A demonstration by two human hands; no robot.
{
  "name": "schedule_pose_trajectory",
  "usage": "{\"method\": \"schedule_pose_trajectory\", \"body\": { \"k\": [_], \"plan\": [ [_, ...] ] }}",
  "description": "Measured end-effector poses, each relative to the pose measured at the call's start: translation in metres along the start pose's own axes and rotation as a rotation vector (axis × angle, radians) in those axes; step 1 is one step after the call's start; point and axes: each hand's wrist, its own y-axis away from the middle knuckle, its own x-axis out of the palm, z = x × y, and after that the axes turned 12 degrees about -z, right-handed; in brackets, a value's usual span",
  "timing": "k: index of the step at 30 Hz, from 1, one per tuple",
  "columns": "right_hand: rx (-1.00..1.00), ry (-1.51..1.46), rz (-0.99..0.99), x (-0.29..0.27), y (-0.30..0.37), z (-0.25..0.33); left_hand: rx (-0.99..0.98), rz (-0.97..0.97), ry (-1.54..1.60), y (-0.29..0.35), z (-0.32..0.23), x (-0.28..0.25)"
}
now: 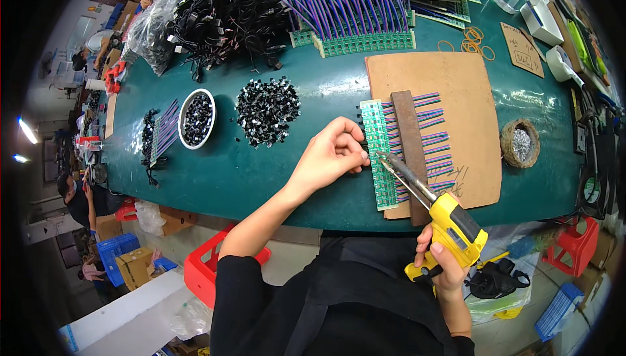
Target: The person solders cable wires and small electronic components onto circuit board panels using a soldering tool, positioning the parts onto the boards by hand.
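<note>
My right hand (443,261) grips a yellow soldering gun (456,225) by its handle. The gun's tip meets the green circuit board panel (373,121), near its left edge. Just left of that tip, my left hand (332,154) has thumb and forefinger pinched at the board's edge; whatever is between them is too small to make out. Small black parts line the upper left edge of the panel. Purple and blue wires (435,139) run rightward from it, under a rusty metal bar (409,134). Cardboard (479,89) lies beneath the wires.
Left of my hand are a pile of small black connectors (267,111) and a white bowl (212,121) of more. Black cables (225,17) and wired boards (365,44) lie at the back. A round holder with metal shavings (521,144) and rubber bands (473,42) are to the right.
</note>
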Motion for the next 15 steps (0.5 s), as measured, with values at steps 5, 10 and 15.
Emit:
{"method": "schedule_pose_trajectory", "body": {
  "k": [5, 10, 15],
  "plan": [
    [0.03, 0.014, 0.007, 0.0036, 0.0007, 0.0027, -0.004, -0.009, -0.018, -0.0018, 0.0014, 0.0012],
    [0.002, 0.018, 0.009, 0.0041, -0.0004, 0.0007, -0.009, -0.007, -0.032, -0.0036, 0.0007, 0.0009],
    [0.032, 0.077, 0.01, 0.0037, -0.0011, 0.0021, -0.024, -0.006, -0.027, -0.0043, -0.0008, 0.0007]
  ]
}}
